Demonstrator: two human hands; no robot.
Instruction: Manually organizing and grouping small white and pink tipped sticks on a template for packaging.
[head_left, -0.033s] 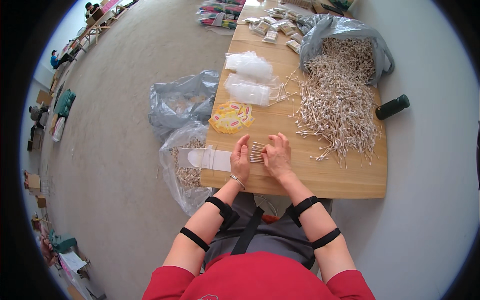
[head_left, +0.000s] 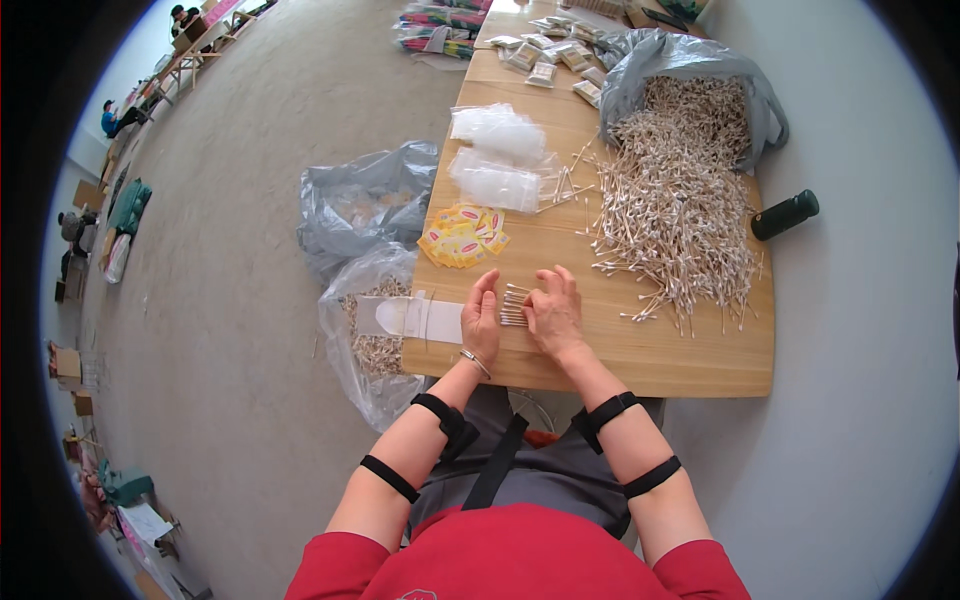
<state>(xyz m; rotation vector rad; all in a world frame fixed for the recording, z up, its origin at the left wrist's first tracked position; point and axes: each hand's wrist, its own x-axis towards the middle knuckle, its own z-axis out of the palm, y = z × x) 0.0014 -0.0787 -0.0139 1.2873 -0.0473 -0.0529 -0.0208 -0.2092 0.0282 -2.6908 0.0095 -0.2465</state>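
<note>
A small row of cotton swabs [head_left: 514,306] lies side by side on the wooden table, between my two hands. My left hand [head_left: 481,318] stands on its edge at the row's left end, fingers stretched out and palm toward the swabs, gripping nothing. From the other side, my right hand [head_left: 553,312] bends over the row's right ends, its thumb and fingers closed on them; the exact grip is partly hidden. A white strip [head_left: 436,320] extends left from under my left hand past the table edge, with a few loose sticks across it.
A big heap of cotton swabs [head_left: 680,220] spills from a grey plastic bag [head_left: 640,62] at right. Beyond my left hand lie yellow cards [head_left: 462,236], clear plastic sleeves [head_left: 498,180] and filled packets [head_left: 542,74]. A dark green bottle [head_left: 785,215] stands at the right edge; open bags [head_left: 365,205] sit left.
</note>
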